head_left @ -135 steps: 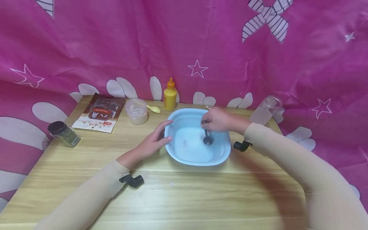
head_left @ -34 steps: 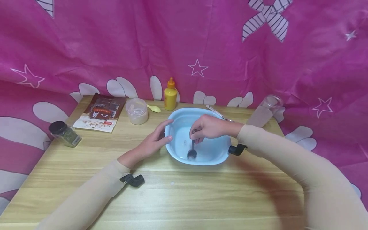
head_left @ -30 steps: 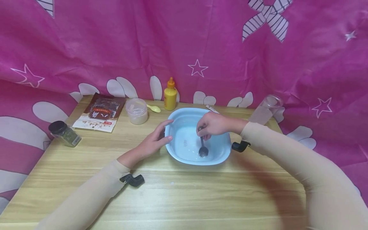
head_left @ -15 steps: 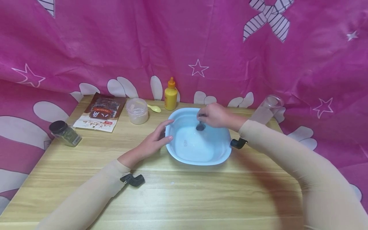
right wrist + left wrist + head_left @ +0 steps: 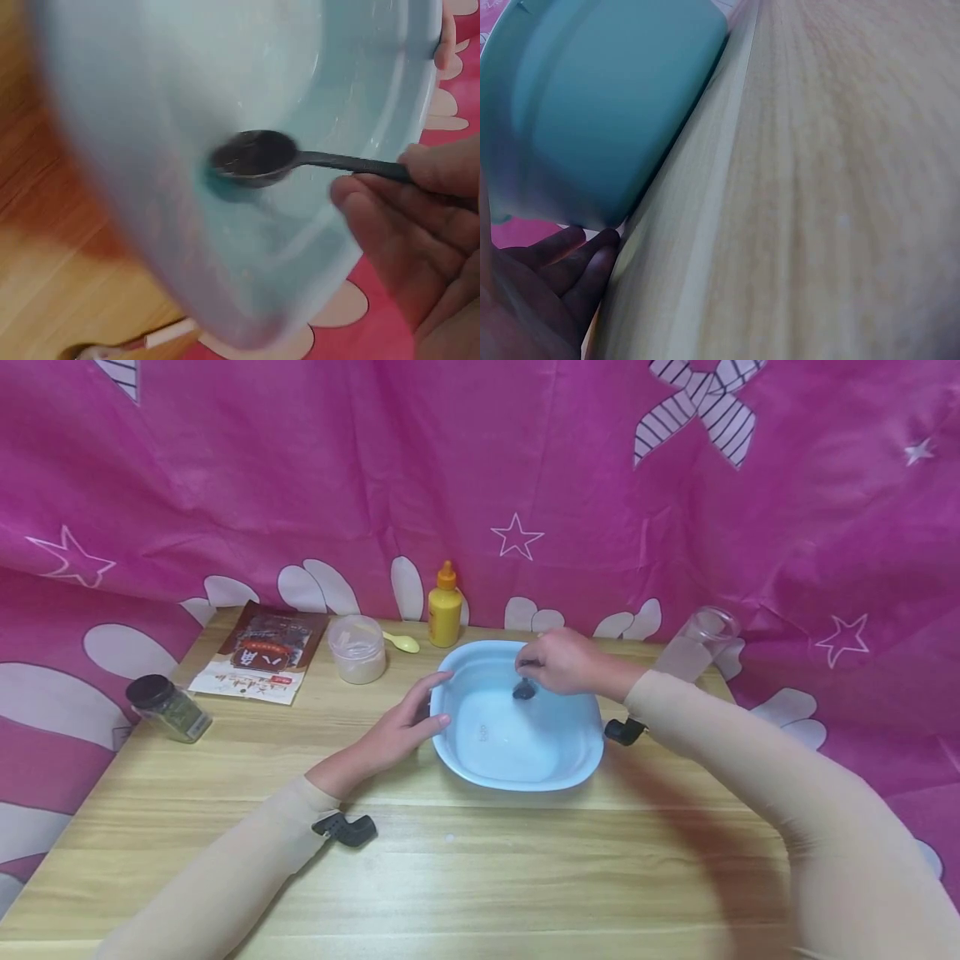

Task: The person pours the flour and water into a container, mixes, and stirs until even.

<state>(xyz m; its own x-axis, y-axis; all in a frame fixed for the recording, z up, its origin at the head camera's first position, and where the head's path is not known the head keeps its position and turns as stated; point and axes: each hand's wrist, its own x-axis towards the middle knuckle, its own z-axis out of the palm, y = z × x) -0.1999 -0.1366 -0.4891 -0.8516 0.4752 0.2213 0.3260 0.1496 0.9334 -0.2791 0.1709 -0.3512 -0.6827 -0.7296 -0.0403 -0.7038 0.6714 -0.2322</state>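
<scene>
basin: light blue plastic basin (image 5: 520, 777), rounded-square, standing on the wooden table (image 5: 480, 868) slightly right of centre, toward the far half.
basin contents: a shallow layer of clear liquid over the floor; the far inner wall carries the bowl of the spoon.
spoon: small dark spoon (image 5: 259, 157), bowl low against the far inner wall, handle running up into the right hand.
right hand: right hand (image 5: 566, 662) over the far rim of the basin, fingertips (image 5: 375, 214) and thumb pinching the spoon handle.
left hand: left hand (image 5: 397, 731) against the left outer wall of the basin, fingers (image 5: 585, 262) straight and close together along the wall and down to the table, thumb up at the rim.
tub: round clear tub (image 5: 357, 649) with a lid, pale powder filling its lower part, far left of the basin.
yellow spoon: small yellow spoon (image 5: 402, 643) lying just right of the tub.
squeeze bottle: yellow squeeze bottle (image 5: 444, 608), orange cap, upright at the far edge.
jar: glass jar (image 5: 167, 708), black lid, green flakes inside, lying tilted at the left table edge.
packet: printed packet (image 5: 261, 653) lying flat, far-left corner.
cup: clear cup (image 5: 693, 646), tilted, at the far-right edge against the pink cloth (image 5: 300, 468); contents cannot be told.
edges: basin far rim near the cloth backdrop; basin right rim well inside the right table edge.
open room: wide bare wood along the near half of the table, crossed only by the 2 sleeved forearms.
</scene>
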